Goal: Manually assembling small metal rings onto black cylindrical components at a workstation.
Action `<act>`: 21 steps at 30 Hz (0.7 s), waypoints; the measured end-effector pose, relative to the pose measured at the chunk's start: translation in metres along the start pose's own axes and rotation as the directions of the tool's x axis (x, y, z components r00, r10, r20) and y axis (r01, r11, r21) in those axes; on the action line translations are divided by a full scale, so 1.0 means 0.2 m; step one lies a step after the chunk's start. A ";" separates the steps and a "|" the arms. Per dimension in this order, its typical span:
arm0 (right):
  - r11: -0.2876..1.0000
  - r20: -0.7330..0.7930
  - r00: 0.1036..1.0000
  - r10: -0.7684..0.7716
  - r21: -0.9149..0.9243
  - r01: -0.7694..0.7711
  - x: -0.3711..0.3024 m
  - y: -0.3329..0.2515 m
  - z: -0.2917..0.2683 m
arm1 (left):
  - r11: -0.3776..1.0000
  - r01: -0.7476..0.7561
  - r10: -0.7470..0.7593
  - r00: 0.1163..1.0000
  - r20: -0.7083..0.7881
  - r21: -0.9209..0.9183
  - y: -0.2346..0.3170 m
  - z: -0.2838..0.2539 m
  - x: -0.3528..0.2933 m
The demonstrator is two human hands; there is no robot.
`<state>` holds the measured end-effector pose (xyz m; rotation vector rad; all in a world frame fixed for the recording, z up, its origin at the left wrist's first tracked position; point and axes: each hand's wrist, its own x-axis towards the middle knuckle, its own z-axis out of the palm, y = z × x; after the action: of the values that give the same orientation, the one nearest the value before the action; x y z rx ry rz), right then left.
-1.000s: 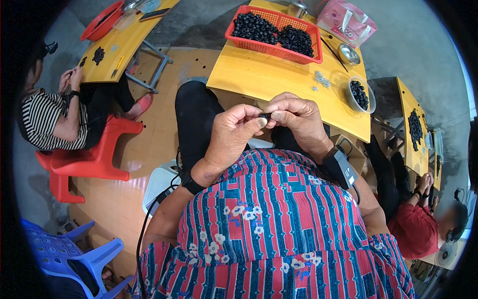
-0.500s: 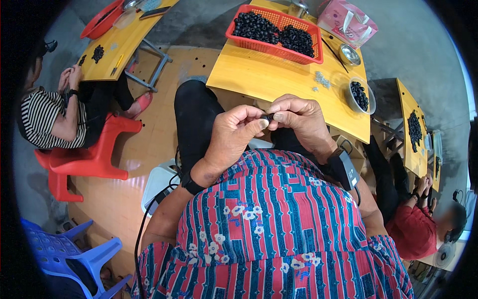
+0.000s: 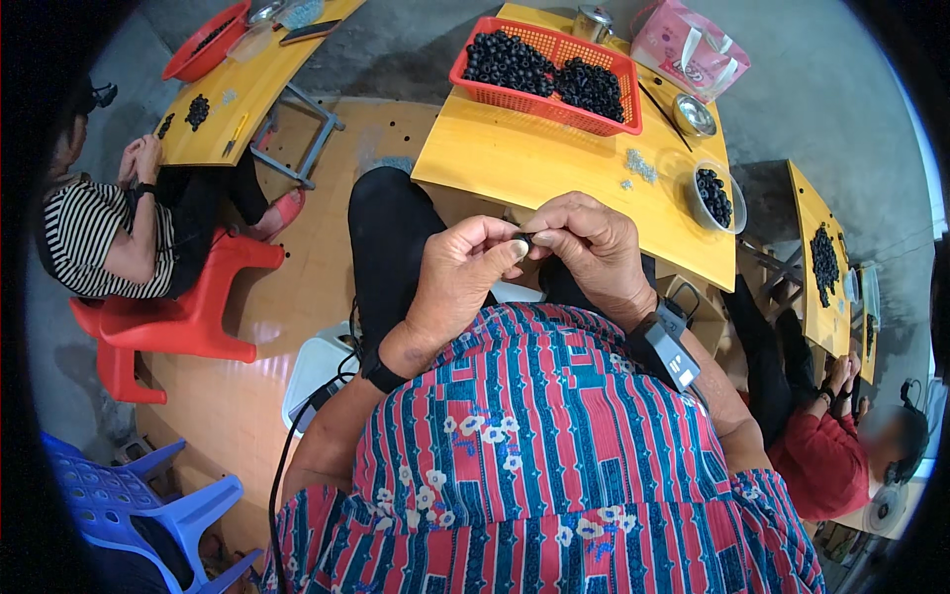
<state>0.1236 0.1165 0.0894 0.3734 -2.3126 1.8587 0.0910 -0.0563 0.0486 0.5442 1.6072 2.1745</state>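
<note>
One small black piece in hand, many more in basket and tub

Head view: held up over the lap, just off the near edge of the yellow table (image 3: pixel 554 163), a small black piece (image 3: pixel 524 240); mostly covered by fingertips, too small to make out in detail

Pinched between thumb and forefinger of the left hand (image 3: pixel 457 265), and gripped likewise from the other side by the right hand (image 3: pixel 592 255); tips nearly meeting at the piece

Judged as under way with this one piece, not yet set down; unable to tell how much of it is complete

Towards the far end of the table, a red basket (image 3: pixel 549 112) with two heaps: rounder-looking black pieces (image 3: pixel 507 59) on the left, slimmer-looking ones (image 3: pixel 591 89) on the right; near the right edge, a smaller lot in a clear tub (image 3: pixel 739 203); to the left of that, a scatter of little clear bits (image 3: pixel 641 165)

Seemingly plenty left, going by those heaps, yet impossible to sort finished from unfinished by sight

Also there: a metal bowl (image 3: pixel 695 115), a thin dark rod (image 3: pixel 665 114), a pink bag (image 3: pixel 683 49); off to either side, a co-worker in stripes (image 3: pixel 99 233) and another in red (image 3: pixel 821 460), seated by other yellow tables
</note>
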 end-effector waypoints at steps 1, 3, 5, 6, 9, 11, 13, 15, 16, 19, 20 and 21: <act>0.990 0.016 0.997 -0.071 -0.120 0.073 0.01 0.00 0.00 | 1.000 0.004 -0.004 1.000 -0.016 -0.012 0.00 0.00 0.00; 0.960 0.044 0.989 -0.143 -0.235 0.150 0.02 -0.01 0.00 | 0.998 -0.025 0.027 0.999 -0.040 0.062 0.01 0.00 -0.01; 0.932 0.016 0.979 -0.204 -0.303 0.199 0.02 -0.02 0.02 | 0.990 -0.050 0.059 0.996 -0.062 0.133 0.01 0.00 -0.01; 0.931 0.019 0.979 -0.204 -0.304 0.200 0.03 -0.02 0.02 | 0.995 -0.051 0.057 0.996 -0.072 0.087 0.01 0.00 0.00; 0.905 0.013 0.964 -0.265 -0.342 0.253 0.04 -0.02 0.02 | 0.997 -0.050 0.054 0.995 -0.083 0.051 0.01 0.00 0.00; 0.876 0.020 0.955 -0.295 -0.393 0.279 0.03 -0.03 0.03 | 0.997 -0.048 0.053 0.995 -0.085 0.063 0.00 0.00 0.01; 0.909 0.008 0.974 -0.225 -0.358 0.213 0.03 -0.02 0.03 | 0.991 -0.059 0.069 0.994 -0.079 0.117 -0.01 -0.01 0.01; 0.935 0.000 0.988 -0.152 -0.324 0.144 0.03 -0.01 0.02 | 0.995 -0.048 0.054 0.996 -0.071 0.085 -0.02 -0.01 0.01; 0.992 -0.032 0.999 -0.021 -0.124 0.017 0.02 -0.01 0.02 | 0.998 -0.036 0.039 0.997 -0.062 0.055 -0.02 0.00 0.01; 0.973 -0.012 0.985 0.172 0.156 -0.168 0.01 0.00 0.00 | 0.999 -0.040 0.039 0.998 -0.043 -0.034 -0.02 0.01 0.00; 0.948 0.012 0.974 0.226 0.226 -0.223 0.02 0.00 -0.01 | 0.999 -0.038 0.037 0.998 -0.043 -0.033 -0.02 0.01 0.00; 0.947 0.011 0.974 0.228 0.228 -0.224 0.02 0.00 -0.01 | 0.999 -0.043 0.043 0.998 -0.042 0.002 -0.02 0.01 0.00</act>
<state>0.1201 0.1183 0.0915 0.1213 -2.2166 2.2362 0.0920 -0.0527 0.0449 0.5412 1.6333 2.2305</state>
